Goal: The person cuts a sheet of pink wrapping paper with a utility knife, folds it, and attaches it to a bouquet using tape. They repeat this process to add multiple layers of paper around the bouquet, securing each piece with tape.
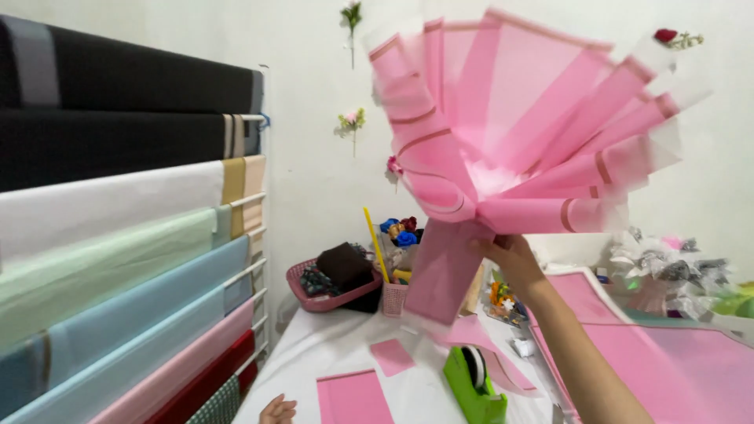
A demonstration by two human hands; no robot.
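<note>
White wall, right hand (512,253) gripping pink wrap (510,141) above

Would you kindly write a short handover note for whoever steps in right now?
Right hand: raised, gripping the pink wrapping fan at its gathered base.
Left hand: low on the white table, holding nothing visible.
On the table: cut pink paper pieces, a green tape dispenser, larger pink sheets to the right.
Done: wrap pleated into a fan.
Left: no flowers inside, no tie visible.

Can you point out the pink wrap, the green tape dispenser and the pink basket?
Pink wrap (503,126), head view, on its fanned sheets.
Tape dispenser (475,385), head view, on its green body.
Pink basket (302,290), head view, on its rim.
</note>
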